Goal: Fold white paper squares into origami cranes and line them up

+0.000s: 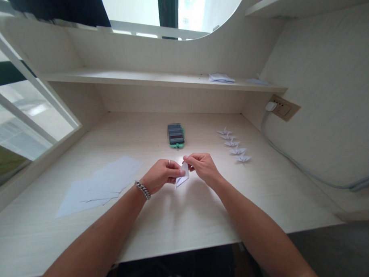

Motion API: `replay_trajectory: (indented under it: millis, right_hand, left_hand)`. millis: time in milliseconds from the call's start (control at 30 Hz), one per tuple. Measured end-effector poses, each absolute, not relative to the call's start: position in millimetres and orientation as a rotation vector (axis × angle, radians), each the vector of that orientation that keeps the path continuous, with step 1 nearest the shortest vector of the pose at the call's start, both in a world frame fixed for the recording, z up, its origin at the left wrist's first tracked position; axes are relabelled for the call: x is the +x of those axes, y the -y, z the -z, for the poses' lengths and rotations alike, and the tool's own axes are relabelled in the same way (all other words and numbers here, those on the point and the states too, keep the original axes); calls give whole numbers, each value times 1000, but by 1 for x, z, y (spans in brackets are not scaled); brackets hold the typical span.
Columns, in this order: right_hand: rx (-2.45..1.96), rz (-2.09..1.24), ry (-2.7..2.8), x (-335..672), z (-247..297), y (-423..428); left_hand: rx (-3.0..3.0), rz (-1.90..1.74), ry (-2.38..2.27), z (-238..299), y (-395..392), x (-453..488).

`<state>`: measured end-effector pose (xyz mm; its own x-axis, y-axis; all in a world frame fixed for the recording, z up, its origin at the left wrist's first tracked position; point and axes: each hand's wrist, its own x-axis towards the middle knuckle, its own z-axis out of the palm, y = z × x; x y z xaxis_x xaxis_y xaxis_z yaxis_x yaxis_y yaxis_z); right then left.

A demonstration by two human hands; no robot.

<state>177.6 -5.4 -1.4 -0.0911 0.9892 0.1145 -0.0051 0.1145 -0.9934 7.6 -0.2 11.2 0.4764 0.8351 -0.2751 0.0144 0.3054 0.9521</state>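
Between my two hands is a small piece of folded white paper, narrowing to a point at its top and held above the desk. My left hand, with a ring and a chain bracelet, pinches its left side between thumb and fingers. At the upper tip, my right hand closes thumb and fingertips on the paper. Several white paper cranes stand in a slanting row to the right, beyond my right hand. Loose white paper sheets lie overlapping to the left of my left hand.
A phone on a green stand sits beyond my hands, its screen blurred. Folded papers rest on the shelf. A plug sits in the wall socket, and its grey cable runs along the right wall.
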Motion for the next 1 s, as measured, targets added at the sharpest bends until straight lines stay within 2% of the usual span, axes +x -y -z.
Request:
replay_trajectory:
  millis: [167, 833, 1000]
  right_hand:
    - [-1086, -1185, 1247, 184, -3, 3]
    - [-1228, -942, 1724, 181, -3, 10]
    - [-1190, -1017, 1769, 182, -2, 9]
  left_hand:
    - [1165, -648, -956, -12, 1, 7]
    - [1317, -651, -1011, -6, -1, 8]
    - [1376, -662, -1041, -9, 0, 9]
